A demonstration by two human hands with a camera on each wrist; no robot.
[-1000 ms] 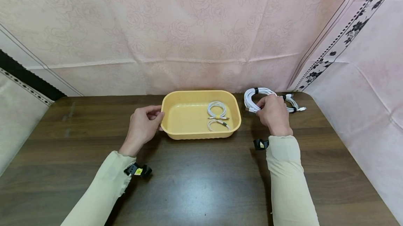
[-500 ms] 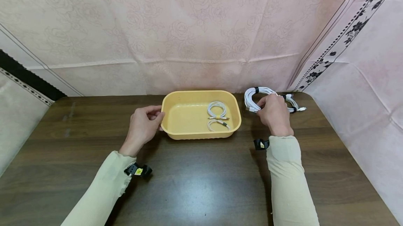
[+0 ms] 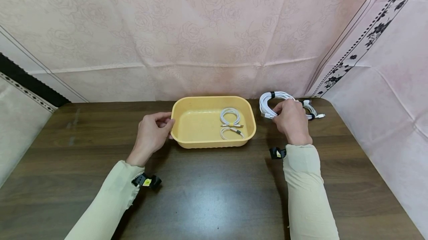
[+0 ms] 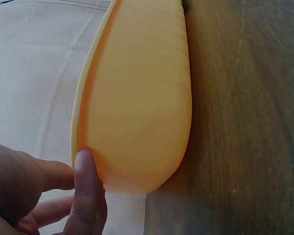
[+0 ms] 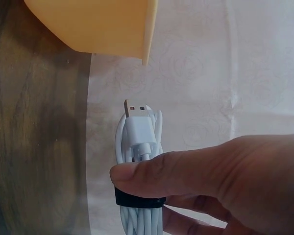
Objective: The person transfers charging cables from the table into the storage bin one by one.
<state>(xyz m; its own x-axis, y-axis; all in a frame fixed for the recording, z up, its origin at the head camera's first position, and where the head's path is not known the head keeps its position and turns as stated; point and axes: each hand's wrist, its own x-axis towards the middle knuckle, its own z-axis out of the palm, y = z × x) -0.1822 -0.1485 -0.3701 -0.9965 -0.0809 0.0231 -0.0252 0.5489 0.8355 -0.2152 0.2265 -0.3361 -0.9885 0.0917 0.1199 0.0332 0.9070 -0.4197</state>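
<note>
My left hand [image 3: 151, 135] pinches the left rim of a yellow plastic tray [image 3: 194, 123]; in the left wrist view its fingers lie against the outer wall. Two small coiled white cables lie in the tray's right half, a round coil [image 3: 230, 110] and a smaller loop [image 3: 224, 131] nearer its front corner. To the tray's right, my right hand [image 3: 292, 121] grips a large coiled white USB cable [image 3: 265, 107]. The right wrist view has its USB-A plug [image 5: 139, 129] pointing toward the tray, with the thumb at a black strap [image 5: 139, 199].
Another coiled white cable [image 3: 313, 112] with black ties lies just right of my right hand, partly hidden by it. The brown wooden table [image 3: 207, 188] meets a pale floral cloth [image 3: 214, 46] behind the tray. More cloth hangs along the right side.
The large cable coil in my right hand has risen very slightly. My left hand and the tray have stayed in place.
</note>
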